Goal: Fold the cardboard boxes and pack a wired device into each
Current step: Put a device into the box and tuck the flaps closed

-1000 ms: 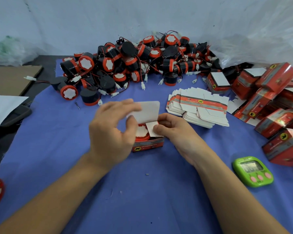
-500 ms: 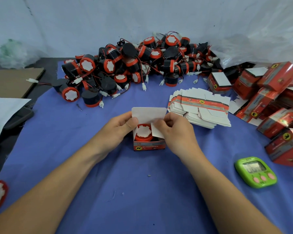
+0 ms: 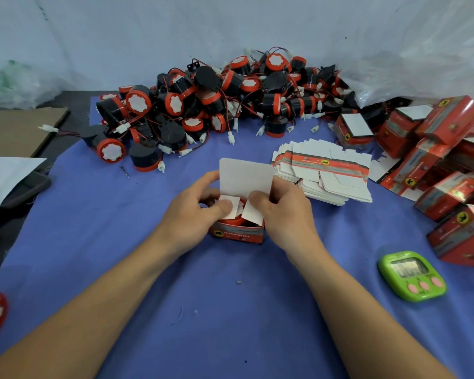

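Our left hand [image 3: 192, 214] and right hand [image 3: 283, 214] flank the open box [image 3: 238, 235], fingers curled round its sides, each thumb pressing a side flap inward; the lid stands upright.

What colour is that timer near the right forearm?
The timer is bright green with three pink buttons, clearest in the head view.

Packing workbench: heaped devices [image 3: 216, 105], stacked cartons [image 3: 326, 173].
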The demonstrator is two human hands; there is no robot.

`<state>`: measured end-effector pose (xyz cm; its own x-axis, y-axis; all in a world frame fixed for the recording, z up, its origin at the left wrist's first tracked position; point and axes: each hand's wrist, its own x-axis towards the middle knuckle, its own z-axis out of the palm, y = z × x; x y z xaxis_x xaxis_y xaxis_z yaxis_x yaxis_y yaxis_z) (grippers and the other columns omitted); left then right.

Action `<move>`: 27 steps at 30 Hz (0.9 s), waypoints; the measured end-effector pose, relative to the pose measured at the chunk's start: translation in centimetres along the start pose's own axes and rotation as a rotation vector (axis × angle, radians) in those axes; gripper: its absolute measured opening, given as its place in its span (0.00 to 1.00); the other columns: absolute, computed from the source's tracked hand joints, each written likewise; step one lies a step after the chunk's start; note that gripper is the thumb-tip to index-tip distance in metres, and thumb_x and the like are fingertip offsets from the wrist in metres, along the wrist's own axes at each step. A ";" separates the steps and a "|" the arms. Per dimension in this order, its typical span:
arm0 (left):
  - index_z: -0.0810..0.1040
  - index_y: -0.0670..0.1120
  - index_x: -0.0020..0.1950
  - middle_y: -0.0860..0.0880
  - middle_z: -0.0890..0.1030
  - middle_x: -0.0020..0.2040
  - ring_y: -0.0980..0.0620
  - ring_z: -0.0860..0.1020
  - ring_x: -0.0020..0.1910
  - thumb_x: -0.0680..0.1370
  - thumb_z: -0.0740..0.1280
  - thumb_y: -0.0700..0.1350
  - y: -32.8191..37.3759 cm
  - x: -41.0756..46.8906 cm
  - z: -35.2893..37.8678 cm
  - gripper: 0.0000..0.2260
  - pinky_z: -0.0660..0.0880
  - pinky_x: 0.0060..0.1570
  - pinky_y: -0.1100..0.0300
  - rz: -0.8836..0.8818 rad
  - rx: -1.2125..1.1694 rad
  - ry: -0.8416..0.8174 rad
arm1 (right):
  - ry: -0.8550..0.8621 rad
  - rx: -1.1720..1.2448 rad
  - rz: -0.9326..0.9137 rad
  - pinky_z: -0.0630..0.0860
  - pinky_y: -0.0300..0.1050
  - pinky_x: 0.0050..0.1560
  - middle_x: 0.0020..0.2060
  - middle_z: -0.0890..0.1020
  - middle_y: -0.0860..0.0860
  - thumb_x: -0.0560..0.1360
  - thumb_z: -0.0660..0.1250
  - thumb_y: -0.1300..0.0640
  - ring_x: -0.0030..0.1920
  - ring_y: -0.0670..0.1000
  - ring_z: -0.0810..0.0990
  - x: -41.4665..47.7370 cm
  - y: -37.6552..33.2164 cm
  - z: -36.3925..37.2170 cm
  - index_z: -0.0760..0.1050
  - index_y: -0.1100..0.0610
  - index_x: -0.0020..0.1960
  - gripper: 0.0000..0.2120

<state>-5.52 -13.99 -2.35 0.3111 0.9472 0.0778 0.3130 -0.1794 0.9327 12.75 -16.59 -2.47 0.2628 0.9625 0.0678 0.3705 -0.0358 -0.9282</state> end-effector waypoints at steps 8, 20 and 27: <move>0.89 0.50 0.52 0.48 0.88 0.48 0.49 0.86 0.50 0.75 0.77 0.39 0.4 0.0 -0.1 0.08 0.82 0.55 0.50 -0.051 -0.144 0.103 | -0.215 0.092 -0.189 0.82 0.62 0.55 0.43 0.89 0.50 0.75 0.68 0.71 0.49 0.58 0.86 0.1 -0.9 -1.8 0.89 0.42 0.48 0.23; 0.89 0.57 0.51 0.53 0.88 0.53 0.54 0.85 0.54 0.79 0.68 0.30 0.0 -0.1 -2.7 0.22 0.81 0.47 0.63 0.011 -0.104 -0.191 | -0.598 0.105 -0.032 0.75 0.43 0.65 0.64 0.82 0.44 0.68 0.75 0.72 0.68 0.32 0.74 -0.5 -0.5 -4.9 0.87 0.43 0.55 0.27; 0.90 0.49 0.49 0.54 0.84 0.62 0.54 0.82 0.63 0.78 0.66 0.27 -0.3 -0.3 -3.6 0.20 0.81 0.51 0.61 -0.013 -0.244 -0.287 | -0.469 0.040 -0.131 0.76 0.41 0.62 0.51 0.88 0.40 0.71 0.78 0.67 0.61 0.38 0.81 -0.4 0.2 -4.1 0.88 0.41 0.51 0.20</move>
<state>-8.89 -13.27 -1.35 0.5580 0.8298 -0.0047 0.1065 -0.0661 0.9921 16.38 -18.12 -1.15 -0.2166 0.9760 0.0219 0.3364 0.0957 -0.9368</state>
